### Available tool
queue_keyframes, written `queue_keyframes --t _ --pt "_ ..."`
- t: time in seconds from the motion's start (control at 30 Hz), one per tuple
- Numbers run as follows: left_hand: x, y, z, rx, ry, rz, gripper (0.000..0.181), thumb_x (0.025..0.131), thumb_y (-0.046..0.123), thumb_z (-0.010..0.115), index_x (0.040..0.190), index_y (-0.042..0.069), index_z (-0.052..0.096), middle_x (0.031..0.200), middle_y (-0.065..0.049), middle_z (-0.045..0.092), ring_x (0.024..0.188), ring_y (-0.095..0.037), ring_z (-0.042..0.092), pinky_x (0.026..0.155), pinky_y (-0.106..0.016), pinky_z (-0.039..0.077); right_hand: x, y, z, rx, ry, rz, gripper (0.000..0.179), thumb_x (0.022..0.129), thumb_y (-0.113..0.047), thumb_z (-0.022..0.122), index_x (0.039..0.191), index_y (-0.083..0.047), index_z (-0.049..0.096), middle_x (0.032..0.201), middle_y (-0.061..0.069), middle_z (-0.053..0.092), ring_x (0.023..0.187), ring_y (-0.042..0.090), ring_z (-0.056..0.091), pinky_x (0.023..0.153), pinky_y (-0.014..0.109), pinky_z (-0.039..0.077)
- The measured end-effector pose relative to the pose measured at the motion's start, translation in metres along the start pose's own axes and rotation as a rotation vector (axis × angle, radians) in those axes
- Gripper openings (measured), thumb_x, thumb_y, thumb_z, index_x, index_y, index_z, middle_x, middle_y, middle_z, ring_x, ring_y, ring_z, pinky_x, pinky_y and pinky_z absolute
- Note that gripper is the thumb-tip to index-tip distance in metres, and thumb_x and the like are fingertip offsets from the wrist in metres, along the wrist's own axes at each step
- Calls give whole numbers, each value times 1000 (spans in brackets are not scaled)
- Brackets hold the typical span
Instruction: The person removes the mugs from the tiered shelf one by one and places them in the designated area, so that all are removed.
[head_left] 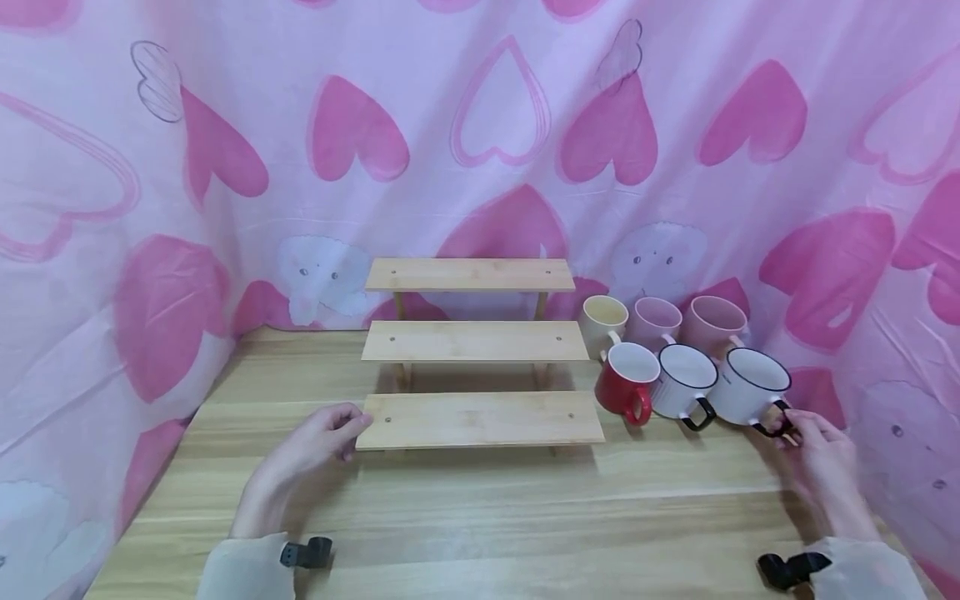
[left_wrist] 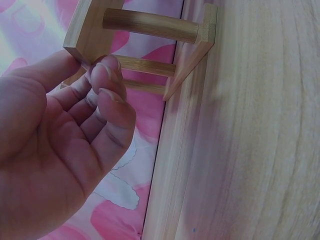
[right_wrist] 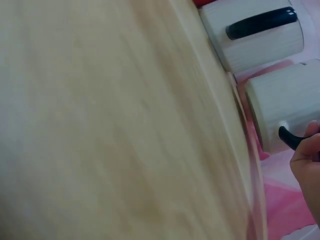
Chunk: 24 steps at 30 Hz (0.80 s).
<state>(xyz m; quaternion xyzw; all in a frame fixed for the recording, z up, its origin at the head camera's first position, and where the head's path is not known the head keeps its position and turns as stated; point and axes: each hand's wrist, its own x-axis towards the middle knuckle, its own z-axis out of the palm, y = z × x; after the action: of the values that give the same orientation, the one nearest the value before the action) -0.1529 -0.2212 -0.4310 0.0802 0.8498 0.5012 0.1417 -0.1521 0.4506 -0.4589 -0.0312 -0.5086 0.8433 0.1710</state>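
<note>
A three-step wooden display shelf stands in the middle of the table. My left hand pinches the left end of its lowest board between thumb and fingers; the left wrist view shows the board corner at the thumb. At the right, my right hand grips the black handle of a white mug with a dark rim. That mug is the rightmost of the front row, upright beside a second white mug with a black handle. In the right wrist view the fingers close round the handle.
A red mug is at the left of the front row, close to the shelf. Behind stand a cream mug, a lilac mug and a pink mug. A heart-patterned curtain encloses the wooden table at the back and sides.
</note>
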Motion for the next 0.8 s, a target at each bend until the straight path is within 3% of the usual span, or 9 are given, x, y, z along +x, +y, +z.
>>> queue_keyframes --t 0.23,0.37,0.47,0.7,0.8 --pt "-3 0 0 -2 17 4 34 102 33 54 86 3 56 69 -6 52 64 -20 53 60 -31 44 4 9 2 21 -83 44 20 100 -1 51 91 6 68 81 11 67 74 17 61 62 24 48" --pt "-4 -1 1 -10 15 -28 37 101 38 53 88 4 57 68 -6 51 65 -19 50 63 -32 41 3 11 2 27 -116 42 23 101 1 47 90 7 67 81 12 66 75 18 62 63 25 49" --pt "-4 -1 1 -17 16 -60 38 101 41 52 90 5 58 68 -6 52 64 -19 47 63 -32 39 2 12 2 19 -117 59 24 101 0 47 91 7 67 81 12 67 75 18 62 64 25 49" --pt "-7 -1 -1 -27 27 -27 36 101 37 53 88 3 56 70 -6 51 66 -20 51 62 -31 43 7 14 4 -20 -84 126 21 100 -4 52 91 7 68 84 12 67 78 19 63 64 27 51" --pt "-12 -1 -3 -55 39 -67 39 100 41 54 89 4 57 70 -5 50 67 -20 50 64 -33 42 9 17 7 -6 -103 146 21 101 -3 51 93 6 68 87 11 67 81 18 63 67 27 51"
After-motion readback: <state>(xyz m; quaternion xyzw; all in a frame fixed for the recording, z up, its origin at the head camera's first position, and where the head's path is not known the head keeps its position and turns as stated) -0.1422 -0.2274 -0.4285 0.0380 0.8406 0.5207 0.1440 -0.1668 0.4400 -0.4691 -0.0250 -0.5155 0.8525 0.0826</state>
